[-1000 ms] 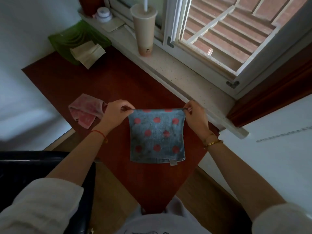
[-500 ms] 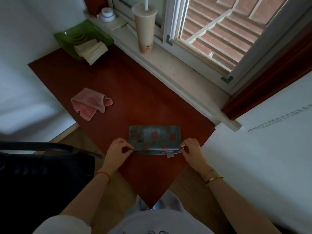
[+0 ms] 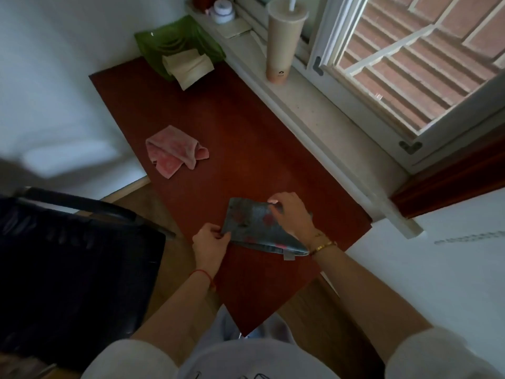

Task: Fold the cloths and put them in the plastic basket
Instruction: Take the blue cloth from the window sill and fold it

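Reddish-brown tabletop [image 3: 246, 138] sits pushed against a pale stone window sill [image 3: 328, 119], with a white wall on its far left side and wood flooring below its near corner. Your left hand [image 3: 210, 242] is at the near-left corner of the grey cloth with red dots [image 3: 251, 222]; thumb and fingers are closed in a pinch on that corner. Your right hand [image 3: 292, 214] lies over the cloth's right portion, fingers curled down onto its far edge; whether they pinch the fabric or only press it cannot be told. The cloth is folded to a narrow band, lying on the table near its front edge, with a small label [image 3: 289, 257] showing at the near-right corner beside your right wrist.

A pink cloth [image 3: 175, 151] lies crumpled and unfolded farther back on the table, well apart from both hands. The green plastic basket [image 3: 175, 39] stands at the far corner, against the wall and sill, with a beige folded cloth [image 3: 188, 67] inside it, one end hanging over the near rim. A tall lidded drink cup with a straw [image 3: 282, 42] stands upright on the sill, near the basket. A small white jar [image 3: 222, 10] sits farther along the sill. A black chair [image 3: 68, 269] is to your left, beside the table.
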The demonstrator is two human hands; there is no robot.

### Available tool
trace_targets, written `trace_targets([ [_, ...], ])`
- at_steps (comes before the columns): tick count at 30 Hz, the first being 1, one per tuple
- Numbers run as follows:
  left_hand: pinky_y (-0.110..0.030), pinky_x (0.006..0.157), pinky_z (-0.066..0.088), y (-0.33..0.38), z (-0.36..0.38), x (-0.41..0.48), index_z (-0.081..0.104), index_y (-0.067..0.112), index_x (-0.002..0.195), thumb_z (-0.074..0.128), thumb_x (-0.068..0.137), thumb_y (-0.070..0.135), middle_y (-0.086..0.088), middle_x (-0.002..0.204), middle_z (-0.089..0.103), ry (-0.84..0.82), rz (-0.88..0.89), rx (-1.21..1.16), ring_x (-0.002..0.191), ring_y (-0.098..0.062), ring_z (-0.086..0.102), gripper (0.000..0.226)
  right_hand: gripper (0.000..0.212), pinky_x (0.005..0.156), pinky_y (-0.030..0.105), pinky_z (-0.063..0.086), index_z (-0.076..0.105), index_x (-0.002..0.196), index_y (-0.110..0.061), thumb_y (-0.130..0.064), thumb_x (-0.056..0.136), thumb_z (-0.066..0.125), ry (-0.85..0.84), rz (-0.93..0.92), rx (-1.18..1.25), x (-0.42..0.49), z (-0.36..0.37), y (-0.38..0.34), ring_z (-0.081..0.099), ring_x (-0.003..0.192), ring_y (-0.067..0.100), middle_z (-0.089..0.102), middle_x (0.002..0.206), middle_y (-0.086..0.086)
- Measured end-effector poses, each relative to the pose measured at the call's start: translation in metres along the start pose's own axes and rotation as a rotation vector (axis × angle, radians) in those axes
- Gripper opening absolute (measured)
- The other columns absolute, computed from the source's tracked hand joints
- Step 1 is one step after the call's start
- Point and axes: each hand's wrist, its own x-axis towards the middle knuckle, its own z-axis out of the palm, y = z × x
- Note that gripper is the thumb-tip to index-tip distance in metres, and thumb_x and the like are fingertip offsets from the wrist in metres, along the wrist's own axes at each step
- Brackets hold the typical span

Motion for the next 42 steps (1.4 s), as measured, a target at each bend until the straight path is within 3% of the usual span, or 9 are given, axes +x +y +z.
trace_targets([
  [6,-0.033,0.079,0.058,0.002,0.012,0.013,0.069,0.007,0.111,0.079,0.079,0.031,-0.012,0.099,0.075,-0.040,-0.261,-0.103,0.094,-0.025,0.071,0.042,0.033,0.099,0.048,0.045,0.062,0.120,-0.012,-0.033,0.096,0.055,-0.237,-0.045,-0.034,0.053,0.024,-0.035,0.056,0.113,0.030,0.063,0.118,0.010],
  [10,-0.029,0.080,0.057,0.003,0.020,0.021,0.072,0.008,0.107,0.082,0.076,0.024,-0.010,0.105,0.074,-0.043,-0.340,-0.235,0.095,-0.025,0.071,0.036,0.031,0.097,0.046,0.046,0.064,0.116,-0.013,-0.034,0.094,0.058,-0.315,-0.028,-0.078,0.069,0.033,-0.049,0.058,0.110,0.029,0.063,0.117,0.010],
  [14,-0.042,0.085,0.060,-0.007,0.022,0.030,0.073,0.012,0.096,0.088,0.063,0.015,-0.012,0.103,0.074,-0.104,-0.410,-0.390,0.093,-0.027,0.071,0.036,0.021,0.085,0.032,0.046,0.064,0.107,-0.008,-0.022,0.091,0.063,-0.354,0.054,0.077,0.077,0.033,-0.053,0.060,0.107,0.027,0.065,0.113,0.011],
  [18,-0.033,0.078,0.060,0.003,0.006,0.032,0.072,0.010,0.098,0.084,0.069,0.004,-0.010,0.095,0.072,-0.153,-0.386,-0.486,0.083,-0.021,0.069,0.032,0.017,0.073,0.019,0.036,0.063,0.104,-0.009,-0.016,0.089,0.063,-0.316,0.122,0.217,0.076,0.017,-0.053,0.057,0.094,0.020,0.066,0.106,0.010],
  [29,-0.009,0.064,0.052,0.106,-0.090,0.027,0.065,0.004,0.119,0.074,0.080,-0.001,-0.011,0.104,0.070,-0.317,0.264,-0.382,0.086,-0.010,0.065,0.040,0.021,0.077,0.019,0.051,0.064,0.099,-0.012,0.001,0.083,0.065,0.089,0.034,0.624,0.035,-0.096,-0.061,0.062,0.084,0.009,0.065,0.093,-0.004],
  [33,-0.019,0.079,0.054,0.139,-0.126,0.014,0.067,0.011,0.116,0.078,0.078,0.004,-0.006,0.101,0.073,-0.413,0.481,-0.278,0.088,-0.007,0.069,0.040,0.020,0.075,0.014,0.051,0.063,0.100,-0.005,0.006,0.084,0.062,0.191,-0.029,0.643,0.002,-0.128,-0.072,0.060,0.077,-0.006,0.064,0.089,-0.007],
  [36,-0.022,0.081,0.056,0.155,-0.151,0.001,0.068,0.012,0.114,0.079,0.078,0.007,-0.008,0.104,0.075,-0.505,0.590,-0.189,0.094,-0.009,0.071,0.039,0.018,0.078,0.022,0.054,0.062,0.102,-0.004,0.003,0.085,0.065,0.202,-0.071,0.672,-0.022,-0.142,-0.077,0.065,0.084,0.007,0.067,0.091,-0.004],
  [39,-0.007,0.059,0.048,0.168,-0.171,-0.016,0.066,0.004,0.117,0.075,0.081,0.002,-0.011,0.103,0.073,-0.561,0.658,-0.100,0.077,0.005,0.067,0.037,0.016,0.084,0.037,0.057,0.062,0.102,-0.002,0.000,0.086,0.067,0.160,-0.093,0.739,-0.043,-0.154,-0.082,0.067,0.091,0.030,0.069,0.097,0.008],
  [42,-0.007,0.054,0.045,0.175,-0.182,-0.023,0.065,0.005,0.118,0.074,0.082,0.003,-0.010,0.106,0.073,-0.658,0.679,-0.028,0.074,0.006,0.066,0.036,0.016,0.079,0.038,0.058,0.060,0.101,0.000,0.004,0.087,0.065,0.084,-0.142,0.801,-0.061,-0.163,-0.087,0.066,0.089,0.028,0.066,0.097,0.016],
])
